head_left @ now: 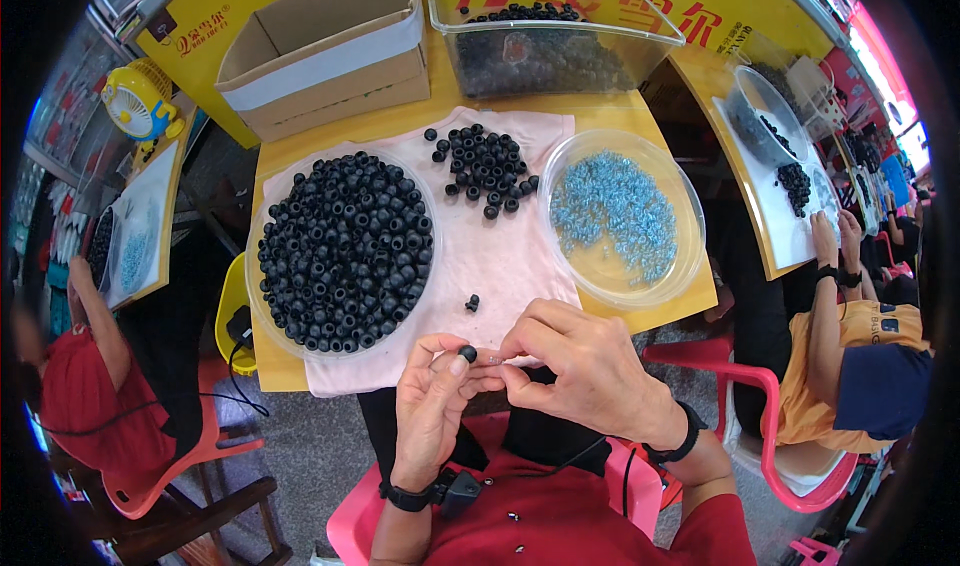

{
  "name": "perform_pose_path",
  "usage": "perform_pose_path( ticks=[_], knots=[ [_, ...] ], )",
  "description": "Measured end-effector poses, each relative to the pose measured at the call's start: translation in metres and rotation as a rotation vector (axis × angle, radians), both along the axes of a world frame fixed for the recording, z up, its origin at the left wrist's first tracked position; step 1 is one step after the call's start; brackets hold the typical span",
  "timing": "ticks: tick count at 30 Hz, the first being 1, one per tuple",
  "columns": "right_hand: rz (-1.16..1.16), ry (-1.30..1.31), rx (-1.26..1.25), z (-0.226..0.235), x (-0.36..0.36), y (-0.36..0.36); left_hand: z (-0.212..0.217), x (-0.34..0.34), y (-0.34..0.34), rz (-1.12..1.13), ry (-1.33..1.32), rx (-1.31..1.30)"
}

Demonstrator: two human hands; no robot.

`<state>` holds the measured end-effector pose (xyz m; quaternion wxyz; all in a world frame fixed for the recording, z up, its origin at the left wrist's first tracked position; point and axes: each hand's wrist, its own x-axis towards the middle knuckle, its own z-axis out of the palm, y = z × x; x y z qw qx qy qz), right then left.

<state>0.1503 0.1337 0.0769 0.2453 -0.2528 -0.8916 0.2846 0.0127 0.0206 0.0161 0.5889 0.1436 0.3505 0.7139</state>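
Well, black beads [345, 251] fill one dish [254, 286].

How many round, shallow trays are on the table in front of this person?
2: one tray at the left, filled with black beads; another tray at the right, with small blue pieces. No others seem hidden.

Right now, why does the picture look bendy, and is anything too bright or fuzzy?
In the head view, the wide fisheye lens bends straight edges near the dark round rim; head view again: light washes out the upper right edge, the black bead in the left hand shows clearly, and the glint by the right hand is too small to make out.
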Motion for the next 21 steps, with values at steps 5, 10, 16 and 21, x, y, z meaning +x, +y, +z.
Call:
perform_pose_path(
  ticks=[5, 10, 16, 21],
  knots=[
    [-0.003, 0.003, -0.013, 0.0006, 0.0002, 0.0002, 0.0005, 0.0009, -0.0002, -0.005, -0.026, -0.011],
    [-0.001, -0.005, -0.004, -0.0017, -0.0003, 0.0004, 0.0034, 0.0035, -0.0006, -0.003, 0.138, -0.045],
    [0.051, -0.046, 0.008, -0.0021, 0.0008, 0.0010, 0.0017, 0.0029, -0.0002, 0.002, 0.213, -0.047],
    [0.064, -0.083, 0.021, -0.0020, 0.0000, 0.0000, 0.0007, 0.0021, -0.0011, 0.013, 0.247, -0.039]
  ],
)
